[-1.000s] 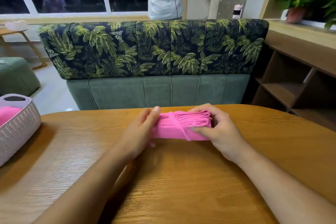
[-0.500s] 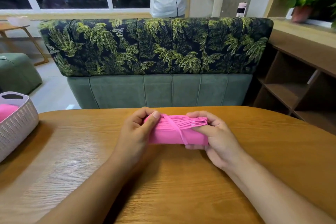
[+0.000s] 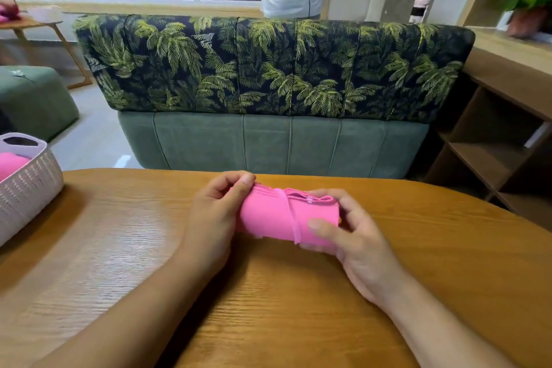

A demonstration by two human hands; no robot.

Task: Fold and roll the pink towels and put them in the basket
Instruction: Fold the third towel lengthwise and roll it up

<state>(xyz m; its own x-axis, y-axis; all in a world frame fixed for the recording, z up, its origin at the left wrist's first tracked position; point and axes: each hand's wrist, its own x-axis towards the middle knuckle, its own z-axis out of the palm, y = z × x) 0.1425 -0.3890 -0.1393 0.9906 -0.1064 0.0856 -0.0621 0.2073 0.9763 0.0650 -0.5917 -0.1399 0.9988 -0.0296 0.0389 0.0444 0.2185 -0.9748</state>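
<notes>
Wooden table [image 3: 119,248], basket [image 3: 27,188] far left; left hand [image 3: 213,218] and right hand [image 3: 358,245] clasp the rolled towel [image 3: 268,218].

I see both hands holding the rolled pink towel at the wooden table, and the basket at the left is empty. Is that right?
Not quite. In the head view the basket is not empty: a pink cloth already lies inside it. The rest holds: the left hand and the right hand grip the rolled pink towel at the wooden table.
</notes>
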